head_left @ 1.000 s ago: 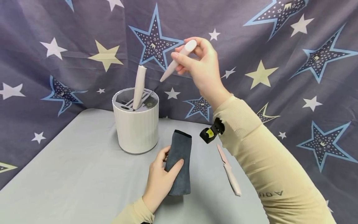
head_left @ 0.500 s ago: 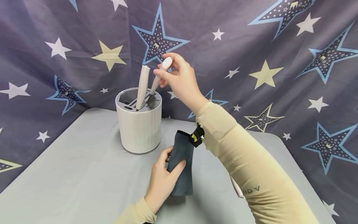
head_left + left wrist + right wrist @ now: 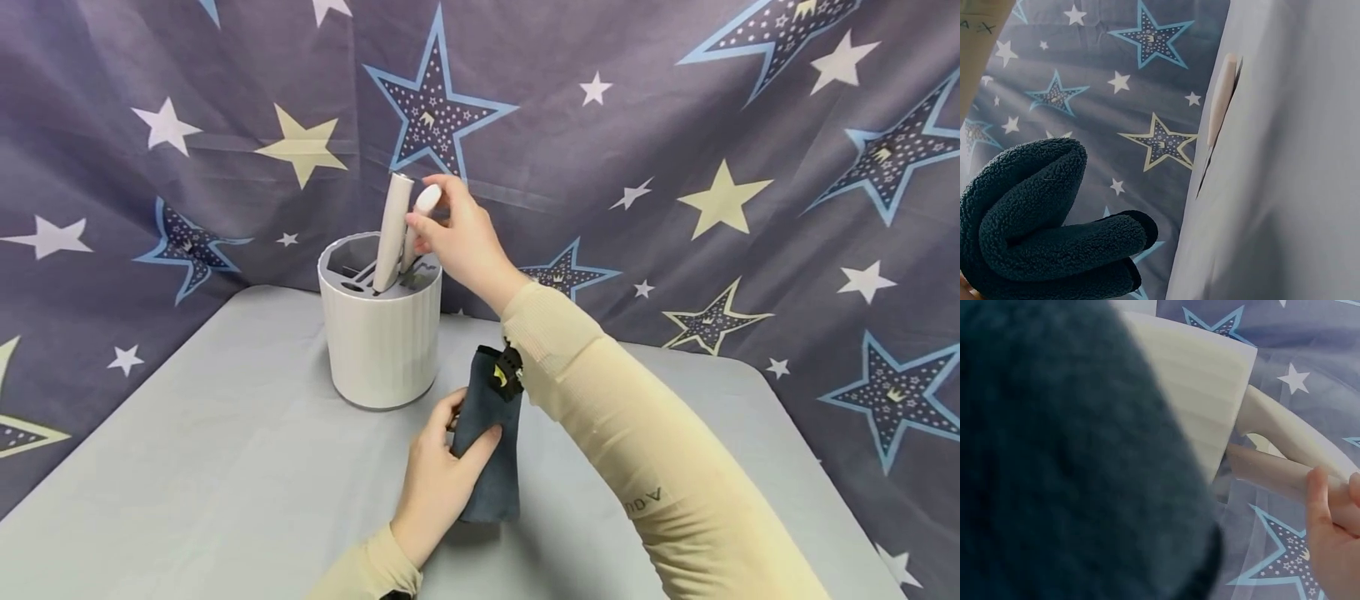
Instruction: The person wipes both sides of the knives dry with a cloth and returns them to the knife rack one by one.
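Note:
My right hand point(image 3: 468, 243) pinches the white handle of a knife point(image 3: 428, 198), whose blade is down inside the slotted top of a white knife holder point(image 3: 384, 350). Another white-handled knife point(image 3: 392, 233) stands in the same holder, just left of it. Lower down, my left hand point(image 3: 435, 483) grips a folded dark blue-grey towel point(image 3: 491, 467), thumb on top. In the right wrist view, fingertips point(image 3: 1317, 487) press the held handle, and the blurred towel point(image 3: 1079, 462) covers the left side. The left wrist view shows the towel's folded fleecy layers point(image 3: 1029, 212).
One more knife point(image 3: 1222, 103) with a pale handle lies on the table, seen in the left wrist view; in the head view my right sleeve point(image 3: 622, 433) hides it. A star-patterned curtain point(image 3: 540, 50) hangs behind the grey table point(image 3: 225, 467).
My right hand has moved left and down, bringing the knife from the air into the holder until mostly the handle shows. My left hand keeps holding the towel in about the same place.

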A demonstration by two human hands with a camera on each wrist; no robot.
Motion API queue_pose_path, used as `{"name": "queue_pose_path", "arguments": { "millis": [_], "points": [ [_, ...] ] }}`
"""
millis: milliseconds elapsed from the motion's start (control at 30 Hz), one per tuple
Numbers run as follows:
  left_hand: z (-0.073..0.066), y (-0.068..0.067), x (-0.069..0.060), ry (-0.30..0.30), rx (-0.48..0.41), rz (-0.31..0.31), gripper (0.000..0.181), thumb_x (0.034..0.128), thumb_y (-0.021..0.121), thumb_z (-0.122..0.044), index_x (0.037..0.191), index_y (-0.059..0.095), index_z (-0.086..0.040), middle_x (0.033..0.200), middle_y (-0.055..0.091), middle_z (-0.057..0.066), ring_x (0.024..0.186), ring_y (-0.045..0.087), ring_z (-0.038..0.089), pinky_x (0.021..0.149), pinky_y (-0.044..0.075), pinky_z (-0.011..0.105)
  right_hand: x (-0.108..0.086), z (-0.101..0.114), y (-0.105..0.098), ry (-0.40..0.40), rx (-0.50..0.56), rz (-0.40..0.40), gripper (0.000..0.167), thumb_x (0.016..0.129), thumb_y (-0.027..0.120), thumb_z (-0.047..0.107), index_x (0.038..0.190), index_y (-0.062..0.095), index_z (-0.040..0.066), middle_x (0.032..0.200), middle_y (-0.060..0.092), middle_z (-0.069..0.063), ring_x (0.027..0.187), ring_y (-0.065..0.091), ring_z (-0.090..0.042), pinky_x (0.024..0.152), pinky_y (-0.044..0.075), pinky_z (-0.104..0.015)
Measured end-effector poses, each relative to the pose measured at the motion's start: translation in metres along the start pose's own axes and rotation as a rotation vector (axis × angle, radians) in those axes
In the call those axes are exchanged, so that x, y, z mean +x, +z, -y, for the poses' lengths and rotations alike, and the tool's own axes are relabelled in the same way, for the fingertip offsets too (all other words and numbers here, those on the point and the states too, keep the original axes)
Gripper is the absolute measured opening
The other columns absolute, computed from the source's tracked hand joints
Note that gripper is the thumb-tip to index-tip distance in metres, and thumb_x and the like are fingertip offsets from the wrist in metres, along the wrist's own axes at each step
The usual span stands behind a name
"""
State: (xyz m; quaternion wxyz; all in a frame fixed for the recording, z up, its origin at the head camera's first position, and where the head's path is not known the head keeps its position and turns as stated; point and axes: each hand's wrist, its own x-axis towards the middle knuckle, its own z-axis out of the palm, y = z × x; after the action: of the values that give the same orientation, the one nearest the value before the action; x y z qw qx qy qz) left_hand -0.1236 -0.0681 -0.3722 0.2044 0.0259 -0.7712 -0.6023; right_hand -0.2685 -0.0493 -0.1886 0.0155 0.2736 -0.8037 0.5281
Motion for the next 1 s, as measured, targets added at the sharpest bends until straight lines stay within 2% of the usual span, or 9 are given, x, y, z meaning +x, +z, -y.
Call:
{"name": "queue_pose_path", "arguments": {
  "millis": [167, 300, 500, 733, 900, 1000],
  "points": [
    [-0.002, 0.0, 0.0, 0.001, -0.006, 0.006, 0.048, 0.0841, 0.075, -0.019, 0.13, 0.06, -0.019, 0.103, 0.069, 0.001, 0.086, 0.061, 0.013, 0.071, 0.053, 0.027, 0.003, -0.003, 0.003, 0.041, 0.075, 0.017, 0.061, 0.1, 0.056, 0.007, 0.153, 0.028, 0.015, 0.134, 0.051, -0.016, 0.096, 0.068, -0.031, 0.088, 0.057, -0.036],
    [-0.001, 0.0, -0.001, -0.001, -0.016, 0.013, 0.047, 0.0846, 0.075, -0.019, 0.13, 0.06, -0.019, 0.103, 0.069, 0.002, 0.086, 0.062, 0.013, 0.071, 0.054, 0.03, 0.005, -0.008, 0.004, 0.093, 0.175, 0.028, 0.07, 0.099, 0.054, 0.0, 0.158, 0.019, 0.018, 0.146, 0.045, -0.017, 0.105, 0.067, -0.035, 0.09, 0.056, -0.033],
    [-0.001, 0.0, -0.001, 0.005, -0.009, 0.015, 0.046, 0.0846, 0.075, -0.019, 0.128, 0.061, -0.019, 0.103, 0.069, 0.002, 0.087, 0.061, 0.013, 0.071, 0.053, 0.027, 0.003, -0.014, -0.001, 0.135, 0.274, 0.02, 0.077, 0.097, 0.054, -0.005, 0.16, 0.016, 0.019, 0.154, 0.04, -0.016, 0.111, 0.066, -0.038, 0.09, 0.056, -0.031],
    [-0.001, 0.001, -0.001, 0.013, -0.012, 0.02, 0.047, 0.0854, 0.075, -0.018, 0.129, 0.06, -0.017, 0.103, 0.068, 0.003, 0.087, 0.061, 0.013, 0.07, 0.053, 0.026, -0.003, -0.021, -0.016, 0.155, 0.298, 0.009, 0.072, 0.098, 0.055, -0.002, 0.158, 0.022, 0.017, 0.151, 0.045, -0.013, 0.111, 0.065, -0.035, 0.092, 0.055, -0.03],
    [0.0, 0.001, -0.001, 0.022, -0.031, 0.036, 0.048, 0.0868, 0.075, -0.018, 0.131, 0.058, -0.015, 0.104, 0.068, 0.005, 0.086, 0.062, 0.013, 0.069, 0.054, 0.025, -0.012, -0.026, -0.028, 0.138, 0.293, -0.021, 0.064, 0.098, 0.056, 0.001, 0.155, 0.03, 0.011, 0.138, 0.057, -0.017, 0.105, 0.067, -0.033, 0.09, 0.056, -0.031],
    [0.001, 0.001, -0.001, 0.012, -0.045, 0.042, 0.048, 0.0872, 0.075, -0.018, 0.132, 0.058, -0.014, 0.103, 0.067, 0.006, 0.082, 0.062, 0.013, 0.066, 0.055, 0.025, -0.02, -0.031, -0.038, 0.115, 0.254, -0.043, 0.058, 0.098, 0.058, 0.003, 0.151, 0.036, 0.008, 0.13, 0.062, -0.018, 0.098, 0.069, -0.028, 0.088, 0.057, -0.032]
  ]
}}
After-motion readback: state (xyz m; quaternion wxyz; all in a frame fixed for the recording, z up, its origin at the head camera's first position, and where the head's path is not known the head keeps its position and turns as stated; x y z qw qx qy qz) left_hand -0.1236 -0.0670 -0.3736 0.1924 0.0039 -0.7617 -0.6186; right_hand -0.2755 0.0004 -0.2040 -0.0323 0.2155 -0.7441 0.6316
